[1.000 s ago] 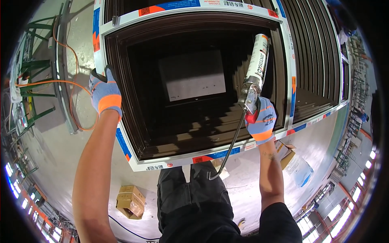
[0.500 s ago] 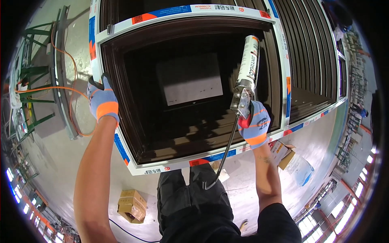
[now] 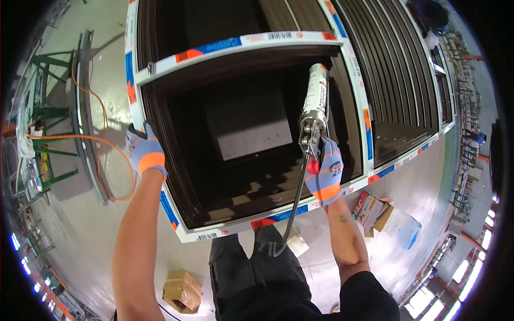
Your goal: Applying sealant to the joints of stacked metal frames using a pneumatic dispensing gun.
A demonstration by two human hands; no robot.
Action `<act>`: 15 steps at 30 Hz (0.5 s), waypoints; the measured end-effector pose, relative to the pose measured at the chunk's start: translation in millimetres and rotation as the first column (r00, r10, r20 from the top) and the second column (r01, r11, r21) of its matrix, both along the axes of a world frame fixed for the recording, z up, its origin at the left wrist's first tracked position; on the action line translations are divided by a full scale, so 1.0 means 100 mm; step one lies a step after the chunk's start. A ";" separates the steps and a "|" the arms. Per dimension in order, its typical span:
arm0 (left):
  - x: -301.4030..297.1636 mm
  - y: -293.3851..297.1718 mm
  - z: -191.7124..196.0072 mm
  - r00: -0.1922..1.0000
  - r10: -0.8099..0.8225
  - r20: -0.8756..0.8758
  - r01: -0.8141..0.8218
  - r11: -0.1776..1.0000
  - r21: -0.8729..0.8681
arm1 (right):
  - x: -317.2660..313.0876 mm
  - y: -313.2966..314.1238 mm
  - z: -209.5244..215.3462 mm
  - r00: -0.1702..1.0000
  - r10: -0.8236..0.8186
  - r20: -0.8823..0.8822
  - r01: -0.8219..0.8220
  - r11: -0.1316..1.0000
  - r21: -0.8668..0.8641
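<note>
My right hand, in a blue and orange work glove, is closed round the red grip of a caulking gun. Its white cartridge points away from me, over the opening of a large dark-brown frame, and the long rod comes back toward my legs. My gloved left hand is closed over the left rail of this frame, its fingers bent over the edge. White protective film with blue and orange patches covers the frame's rails. What the cartridge tip meets, if anything, I cannot make out.
Slatted dark panels adjoin the frame on the right. On the floor are an opened carton, another box and a blue-and-white bag. An orange hose runs past green stands at the left.
The whole view has shifted, so the frame sits lower and its right side farther left. Both hands keep their holds, and the caulking gun stays nearly in place relative to the frame.
</note>
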State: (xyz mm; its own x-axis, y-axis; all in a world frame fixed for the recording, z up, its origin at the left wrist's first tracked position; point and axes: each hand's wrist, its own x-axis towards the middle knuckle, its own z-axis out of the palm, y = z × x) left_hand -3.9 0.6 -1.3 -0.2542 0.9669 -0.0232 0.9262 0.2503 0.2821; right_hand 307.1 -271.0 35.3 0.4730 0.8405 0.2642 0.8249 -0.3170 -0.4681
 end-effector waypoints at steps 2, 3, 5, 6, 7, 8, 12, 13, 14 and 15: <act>0.04 -0.03 -0.01 1.000 -0.013 0.013 0.012 0.999 0.039 | -0.08 0.01 0.05 0.981 -0.076 -0.179 0.081 0.997 0.017; -0.02 -0.01 -0.08 1.000 -0.021 -0.017 0.023 0.995 0.092 | -0.19 0.05 0.11 0.963 -0.109 -0.246 0.124 0.991 0.048; 0.09 -0.04 -0.03 0.999 -0.042 0.033 0.038 0.993 0.110 | -0.31 -0.09 0.04 0.839 -0.147 -0.524 0.236 0.966 0.107; 0.05 -0.05 0.01 0.999 -0.033 0.041 0.029 0.995 0.097 | -0.47 -0.04 0.23 0.810 -0.166 -0.562 0.265 0.959 0.098; 0.06 -0.08 0.10 0.998 -0.057 0.024 0.055 0.994 0.090 | -0.64 0.00 0.45 0.782 -0.193 -0.593 0.298 0.951 0.084; 0.07 -0.11 0.18 0.997 -0.081 0.006 0.080 0.993 0.084 | -0.78 0.00 0.46 0.760 -0.152 -0.631 0.330 0.928 0.174; -0.27 -0.43 -0.06 0.854 -0.519 0.025 0.481 0.808 0.340 | -1.40 0.03 0.62 0.674 -0.139 -0.725 0.396 0.897 0.196; -0.08 -0.77 0.18 0.654 -0.664 0.362 0.623 0.744 0.240 | -1.47 -0.03 0.63 0.633 -0.173 -0.755 0.450 0.875 0.177; -0.05 -1.00 0.34 0.428 -0.757 0.493 0.790 0.579 0.203 | -1.58 -0.04 0.67 0.584 -0.188 -0.790 0.494 0.854 0.162; -0.05 -1.25 0.49 0.233 -0.770 0.593 0.878 0.430 0.213 | -1.62 -0.05 0.68 0.711 -0.218 -0.669 0.440 0.880 0.180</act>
State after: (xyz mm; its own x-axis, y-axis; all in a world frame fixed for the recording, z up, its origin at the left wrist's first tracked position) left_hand -8.5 -124.8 47.5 0.7988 0.6005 0.0367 0.3177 -0.4729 0.8219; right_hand 144.7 -276.4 103.6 0.8507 0.5249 0.0260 0.1901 -0.2613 -0.9463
